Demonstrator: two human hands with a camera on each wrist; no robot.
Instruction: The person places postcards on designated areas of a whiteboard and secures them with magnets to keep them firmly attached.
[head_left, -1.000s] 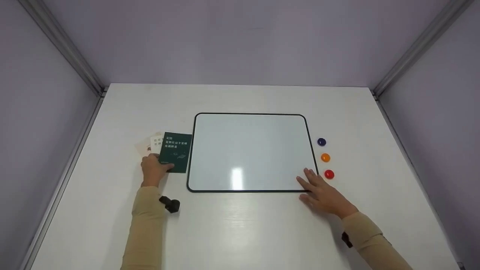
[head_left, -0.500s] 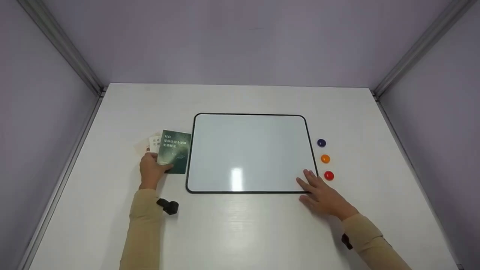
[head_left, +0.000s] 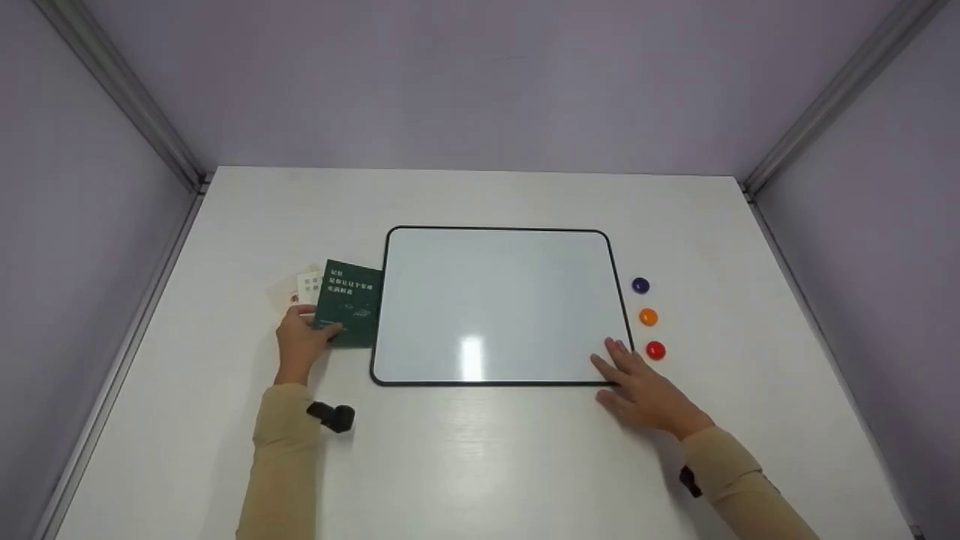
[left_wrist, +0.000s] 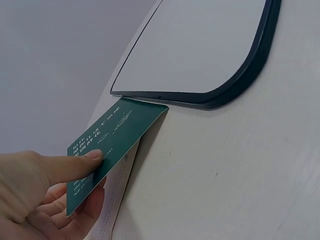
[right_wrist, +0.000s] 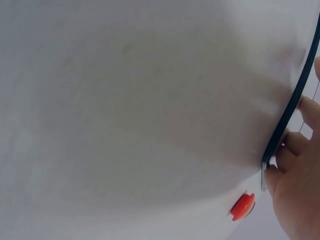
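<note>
A dark green card (head_left: 351,300) with white lettering is pinched by my left hand (head_left: 298,346). In the left wrist view the thumb lies on top of the card and fingers are under it; its near side is raised, and its far edge meets the whiteboard's frame. Paler cards (head_left: 309,286) lie partly hidden below it on the table. The black-framed whiteboard (head_left: 495,300) lies flat in the middle. My right hand (head_left: 651,394) rests on the board's near right corner with its fingers spread, holding nothing.
To the right of the board, a dark blue magnet (head_left: 640,286), an orange magnet (head_left: 649,316) and a red magnet (head_left: 655,350) stand in a line. The white table (head_left: 480,465) is enclosed by pale walls (head_left: 480,90).
The left hand has shifted slightly left and nearer, and the green card has tilted up a little in its hold. My right hand stays on the board's corner.
</note>
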